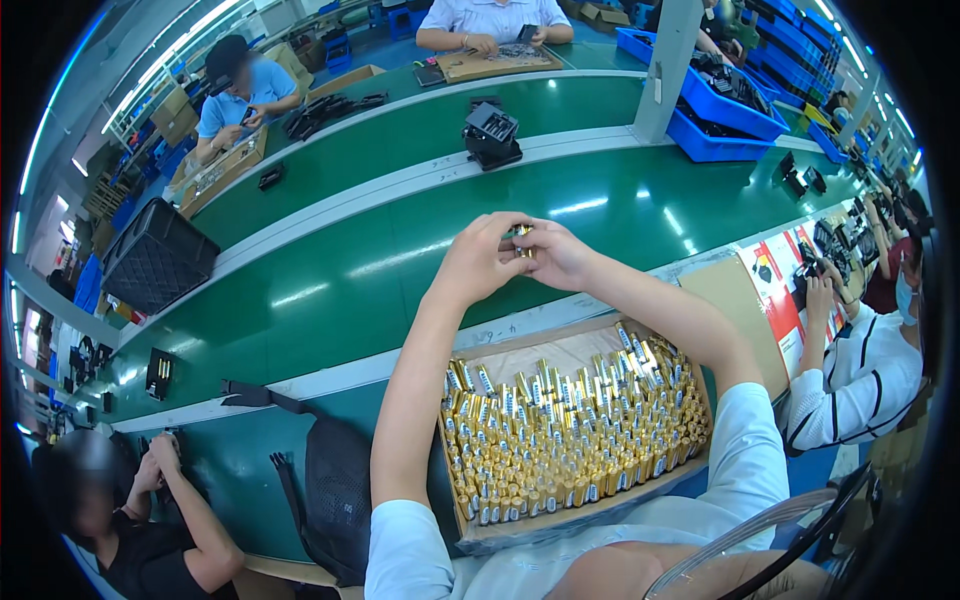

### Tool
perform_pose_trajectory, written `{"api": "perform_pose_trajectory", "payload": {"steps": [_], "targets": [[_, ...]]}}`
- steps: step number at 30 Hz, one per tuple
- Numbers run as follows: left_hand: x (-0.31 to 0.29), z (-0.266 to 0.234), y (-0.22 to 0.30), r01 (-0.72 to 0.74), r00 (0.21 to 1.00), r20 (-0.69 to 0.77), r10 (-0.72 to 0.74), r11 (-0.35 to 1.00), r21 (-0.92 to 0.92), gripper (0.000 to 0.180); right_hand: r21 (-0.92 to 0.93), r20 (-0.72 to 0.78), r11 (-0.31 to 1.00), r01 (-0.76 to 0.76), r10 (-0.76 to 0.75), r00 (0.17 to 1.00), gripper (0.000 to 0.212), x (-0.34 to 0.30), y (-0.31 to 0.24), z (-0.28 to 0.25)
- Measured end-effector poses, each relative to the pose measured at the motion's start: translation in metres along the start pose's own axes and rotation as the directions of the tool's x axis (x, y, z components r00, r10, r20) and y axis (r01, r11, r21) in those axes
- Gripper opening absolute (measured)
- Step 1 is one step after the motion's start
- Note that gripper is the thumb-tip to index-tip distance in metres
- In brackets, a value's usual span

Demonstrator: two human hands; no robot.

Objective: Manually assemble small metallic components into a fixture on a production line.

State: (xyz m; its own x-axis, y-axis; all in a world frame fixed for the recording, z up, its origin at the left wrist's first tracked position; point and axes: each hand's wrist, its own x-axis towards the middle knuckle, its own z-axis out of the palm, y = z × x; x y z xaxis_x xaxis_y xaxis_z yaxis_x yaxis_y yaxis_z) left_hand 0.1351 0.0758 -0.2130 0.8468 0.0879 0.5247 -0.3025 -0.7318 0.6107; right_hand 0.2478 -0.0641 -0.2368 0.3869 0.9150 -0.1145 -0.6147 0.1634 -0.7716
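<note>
- Ideally, light, even fingertip pressure keeps the small batteries (525,241) aligned, since smooth casings could slip.
- Left hand (476,262): fingers curled, thumb and forefinger clamped on the batteries.
- Right hand (562,256): fingertips closed on the same batteries, meeting the left; exact count hidden.
- Batteries: held above the green belt (350,310), beyond the box (530,353) of gold cells (570,440).

Strip lights (168,62) gleam on long green worktops (370,225) beside a pale post (668,75).
</note>
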Motion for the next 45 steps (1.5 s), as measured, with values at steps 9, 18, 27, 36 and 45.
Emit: {"api": "perform_pose_trajectory", "payload": {"steps": [9,18,27,36,45], "targets": [[-0.003,0.003,-0.011,0.062,0.995,0.083,-0.057,0.996,-0.068,0.053,-0.006,0.001,1.0,-0.02,0.02,1.0,0.04,-0.001,-0.002,0.005],[-0.005,-0.001,-0.005,0.043,0.999,0.034,-0.043,0.999,-0.021,0.053,0.009,-0.044,1.0,-0.003,0.003,0.999,0.041,-0.007,-0.006,0.02],[-0.003,0.003,-0.002,-0.022,1.0,-0.02,0.022,0.999,-0.027,0.053,0.036,0.022,0.999,-0.019,0.018,1.0,0.042,-0.002,-0.002,0.007],[-0.003,0.0,0.002,-0.046,0.999,0.014,0.047,0.998,-0.034,0.055,-0.018,-0.032,0.999,-0.028,0.027,0.999,0.049,-0.004,-0.001,0.011],[-0.003,-0.003,0.006,0.038,0.997,0.076,-0.031,0.994,-0.103,0.056,0.007,-0.031,1.0,-0.003,0.003,1.0,0.053,-0.003,0.001,0.011]]}}
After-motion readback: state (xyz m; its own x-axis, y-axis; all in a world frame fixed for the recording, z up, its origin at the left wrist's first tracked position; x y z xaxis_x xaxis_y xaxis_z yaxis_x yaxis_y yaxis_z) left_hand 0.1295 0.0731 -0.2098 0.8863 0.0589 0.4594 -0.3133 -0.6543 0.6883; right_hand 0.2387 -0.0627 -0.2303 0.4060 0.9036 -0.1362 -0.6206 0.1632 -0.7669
